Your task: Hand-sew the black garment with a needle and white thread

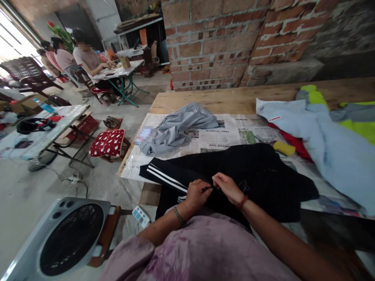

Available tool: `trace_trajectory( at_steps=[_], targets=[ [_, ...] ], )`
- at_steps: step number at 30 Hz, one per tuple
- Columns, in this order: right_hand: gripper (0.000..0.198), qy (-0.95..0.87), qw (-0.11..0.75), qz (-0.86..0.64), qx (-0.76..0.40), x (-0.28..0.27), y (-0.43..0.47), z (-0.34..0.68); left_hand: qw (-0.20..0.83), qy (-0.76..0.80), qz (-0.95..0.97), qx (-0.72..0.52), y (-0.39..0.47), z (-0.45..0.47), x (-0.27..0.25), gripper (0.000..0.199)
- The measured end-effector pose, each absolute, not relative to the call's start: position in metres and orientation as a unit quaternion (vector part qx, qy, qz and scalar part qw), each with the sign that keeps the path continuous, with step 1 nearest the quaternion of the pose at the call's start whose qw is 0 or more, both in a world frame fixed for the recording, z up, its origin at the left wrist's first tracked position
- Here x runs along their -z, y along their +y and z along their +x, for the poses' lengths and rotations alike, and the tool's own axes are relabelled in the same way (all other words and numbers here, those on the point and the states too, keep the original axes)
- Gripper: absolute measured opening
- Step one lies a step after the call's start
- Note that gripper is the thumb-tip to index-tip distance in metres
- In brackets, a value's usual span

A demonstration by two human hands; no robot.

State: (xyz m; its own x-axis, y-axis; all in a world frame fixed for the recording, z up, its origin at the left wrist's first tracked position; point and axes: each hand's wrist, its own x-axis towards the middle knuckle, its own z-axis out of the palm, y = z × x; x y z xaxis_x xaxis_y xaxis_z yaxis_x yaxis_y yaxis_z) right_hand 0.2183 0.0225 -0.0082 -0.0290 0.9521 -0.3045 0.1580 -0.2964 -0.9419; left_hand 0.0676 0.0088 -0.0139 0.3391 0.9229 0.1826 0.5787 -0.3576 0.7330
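A black garment (246, 168) with white stripes along one part lies at the table's near edge, and some of it hangs over my lap. My left hand (198, 195), with a green bracelet at the wrist, pinches a bit of the black cloth. Close beside it, my right hand (230, 189), wearing a red beaded bracelet, has thumb and finger closed on the cloth too. Whether a small tool or thread is between the fingertips I cannot make out. A loose pale thread (244, 186) rests on the garment, right of my right hand.
Newspaper (228, 134) covers the wooden table (172, 100). A grey garment (181, 127), a yellow object (284, 148) and a light blue garment (322, 136) lie on it. A box fan (73, 238) stands lower left, near a red cushioned stool (107, 143). People sit at a far table (129, 70).
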Motion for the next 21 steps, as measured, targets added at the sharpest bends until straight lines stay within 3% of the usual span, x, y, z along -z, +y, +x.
trace_trajectory(
  at_steps=[10,21],
  targets=[
    [0.023,-0.444,0.376,-0.545,-0.604,0.008,0.024,0.224,0.304,0.499,0.748,-0.317,0.012,0.071,0.023,0.014],
    [0.024,-0.336,0.45,-0.557,-0.612,0.017,0.026,0.211,0.297,0.5,0.762,-0.286,0.016,0.07,0.009,0.011]
  ],
)
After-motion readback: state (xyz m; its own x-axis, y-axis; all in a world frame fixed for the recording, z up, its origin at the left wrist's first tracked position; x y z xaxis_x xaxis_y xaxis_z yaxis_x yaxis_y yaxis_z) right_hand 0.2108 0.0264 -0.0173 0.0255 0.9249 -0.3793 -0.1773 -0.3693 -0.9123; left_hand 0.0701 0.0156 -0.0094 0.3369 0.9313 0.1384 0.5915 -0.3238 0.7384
